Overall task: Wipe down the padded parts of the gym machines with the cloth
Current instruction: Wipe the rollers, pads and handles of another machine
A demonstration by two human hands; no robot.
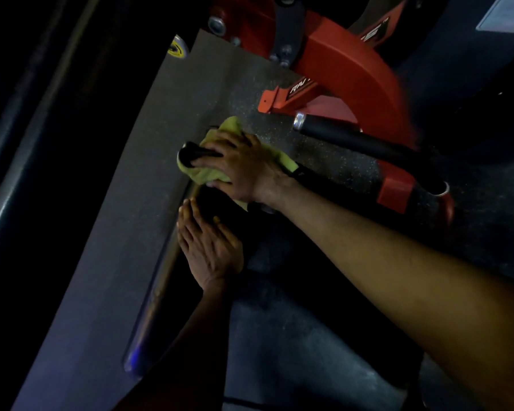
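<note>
Two grips show in my head view; the right grip (247, 170), just above centre, is curled round the yellow cloth (208, 175), which wraps the black padded handle (190, 154) whose end pokes out at its nine o'clock; the left grip (211, 250), at six o'clock of it, lies flat with straight fingers on something too dark to tell; a red frame (347, 63) stands at one o'clock.

Dim light — dark speckled rubber floor (244, 84).
</note>
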